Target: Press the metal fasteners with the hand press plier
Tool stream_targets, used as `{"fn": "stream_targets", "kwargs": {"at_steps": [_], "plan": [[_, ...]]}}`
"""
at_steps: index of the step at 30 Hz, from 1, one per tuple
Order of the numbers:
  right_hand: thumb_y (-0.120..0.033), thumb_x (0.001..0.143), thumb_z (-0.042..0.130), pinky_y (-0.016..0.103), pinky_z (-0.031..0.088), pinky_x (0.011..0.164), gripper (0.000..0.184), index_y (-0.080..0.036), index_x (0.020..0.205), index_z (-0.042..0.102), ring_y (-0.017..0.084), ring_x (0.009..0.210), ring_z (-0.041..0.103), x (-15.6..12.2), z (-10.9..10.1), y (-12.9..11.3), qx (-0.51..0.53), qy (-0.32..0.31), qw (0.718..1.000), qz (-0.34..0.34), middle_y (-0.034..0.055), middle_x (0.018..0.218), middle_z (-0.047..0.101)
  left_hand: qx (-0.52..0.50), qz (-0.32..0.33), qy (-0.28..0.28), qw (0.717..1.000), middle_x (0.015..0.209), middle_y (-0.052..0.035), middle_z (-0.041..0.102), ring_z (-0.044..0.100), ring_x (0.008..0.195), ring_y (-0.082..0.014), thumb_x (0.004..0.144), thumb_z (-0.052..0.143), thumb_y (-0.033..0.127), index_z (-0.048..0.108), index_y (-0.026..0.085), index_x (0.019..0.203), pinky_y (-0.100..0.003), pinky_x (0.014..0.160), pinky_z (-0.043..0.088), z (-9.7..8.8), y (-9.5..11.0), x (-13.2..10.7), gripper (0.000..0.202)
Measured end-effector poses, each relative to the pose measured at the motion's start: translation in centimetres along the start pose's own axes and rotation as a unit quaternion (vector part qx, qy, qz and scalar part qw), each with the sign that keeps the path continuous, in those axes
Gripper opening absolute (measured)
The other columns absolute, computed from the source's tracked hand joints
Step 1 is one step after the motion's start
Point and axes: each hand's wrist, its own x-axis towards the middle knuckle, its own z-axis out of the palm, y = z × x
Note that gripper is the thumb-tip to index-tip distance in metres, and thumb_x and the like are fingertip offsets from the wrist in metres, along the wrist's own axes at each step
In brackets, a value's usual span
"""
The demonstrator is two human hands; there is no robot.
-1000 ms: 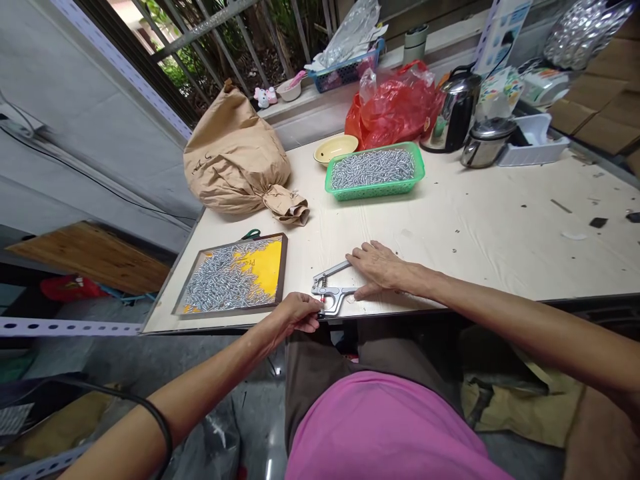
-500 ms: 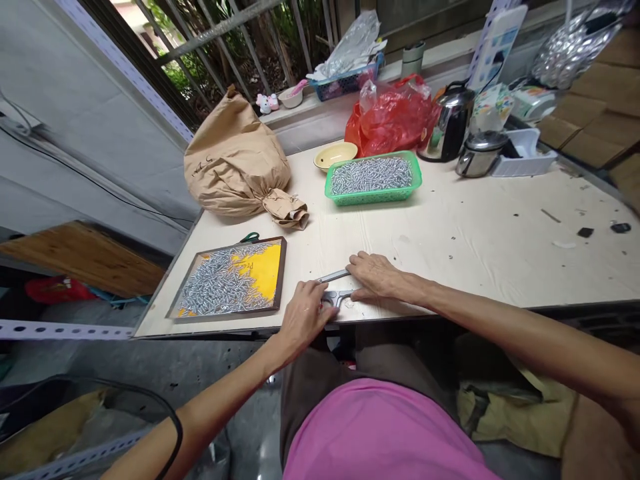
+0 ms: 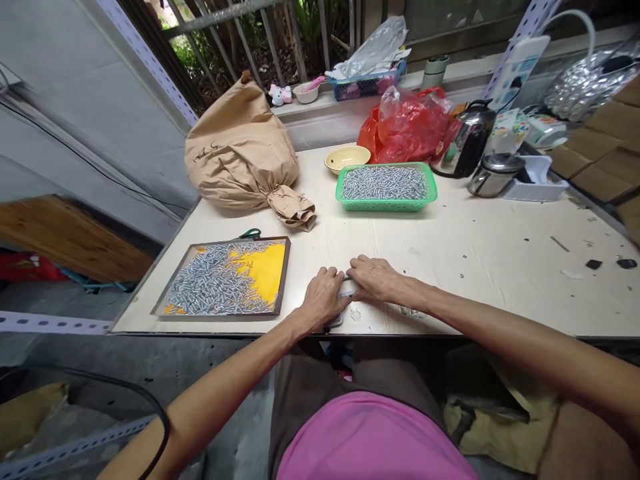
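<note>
At the table's front edge my left hand (image 3: 323, 298) and my right hand (image 3: 376, 279) are close together, with curled fingers. Between them they grip a grey metal piece (image 3: 347, 288), mostly covered by the fingers, so its exact kind cannot be made out. A darker grey end (image 3: 337, 321) pokes out beneath my left palm. Left of my hands lies a shallow dark-rimmed tray (image 3: 283, 277) with a yellow bottom, partly covered by small silvery metal pins (image 3: 213, 283). Scissors with green handles (image 3: 251, 233) stick out behind the tray.
A green plastic basket (image 3: 387, 206) full of similar metal pins stands farther back, beside a cream bowl (image 3: 347, 159). A tied brown paper sack (image 3: 240, 153) rests at the back left. Red plastic bags (image 3: 410, 127), a kettle (image 3: 467, 140) and a steel pot (image 3: 495, 175) line the back right.
My hands have come closer together. The grey metal piece, spread out in two arms before, is now mostly hidden beneath my fingers. The view has shifted slightly.
</note>
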Motion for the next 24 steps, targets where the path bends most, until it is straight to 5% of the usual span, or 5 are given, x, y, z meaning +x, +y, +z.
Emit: {"fn": "stream_targets", "kwargs": {"at_steps": [4,10,18,21,24], "plan": [[-0.033,0.089,0.054,0.028,0.038,0.063,0.021,-0.014,0.095,0.064,0.023,0.092,0.057,0.3,0.6,-0.1,-0.012,0.000,1.000,-0.007,0.0111,0.096,0.062,-0.025,-0.020,0.003,0.999,0.095,-0.0065,0.059,0.051,0.095,-0.0223,0.086,0.053,0.036,0.062,0.018,0.094,-0.031,0.074,0.046,0.1,0.1,0.2,0.021],[-0.042,0.093,0.048,0.027,0.035,0.061,0.029,-0.017,0.094,0.063,0.021,0.084,0.058,0.6,1.7,0.3,0.001,0.019,1.000,-0.006,0.0086,0.090,0.062,-0.033,-0.012,-0.009,0.999,0.091,-0.0064,0.060,0.052,0.094,-0.0223,0.089,0.050,0.035,0.064,0.018,0.086,-0.032,0.074,0.047,-0.5,-0.3,0.8,0.022],[-0.060,0.080,0.057,0.029,0.041,0.071,0.051,-0.016,0.106,0.061,0.024,0.094,0.053,0.9,1.6,2.9,0.048,0.059,0.997,-0.020,0.0116,0.100,0.058,-0.066,-0.015,0.123,0.990,0.135,-0.0135,0.048,0.040,0.128,-0.0271,0.087,0.050,0.017,0.052,0.013,0.120,-0.042,0.104,0.038,2.9,-0.1,-1.0,0.033],[-0.045,0.091,0.047,0.028,0.040,0.077,0.035,-0.017,0.106,0.063,0.020,0.092,0.054,1.1,2.3,3.8,0.086,0.075,0.993,-0.026,0.0101,0.099,0.059,-0.067,0.040,0.152,0.985,0.139,-0.0115,0.046,0.034,0.134,-0.0256,0.091,0.041,0.013,0.052,0.016,0.121,-0.043,0.107,0.035,4.5,1.3,-2.0,0.033],[-0.029,0.093,0.044,0.027,0.038,0.075,0.024,-0.019,0.100,0.065,0.020,0.096,0.052,1.8,2.9,4.1,0.050,0.118,0.991,0.047,0.0087,0.099,0.060,-0.076,0.058,0.150,0.984,0.129,-0.0101,0.055,0.042,0.128,-0.0250,0.093,0.040,0.018,0.054,0.018,0.118,-0.045,0.106,0.036,5.2,2.8,-2.3,0.029]]}}
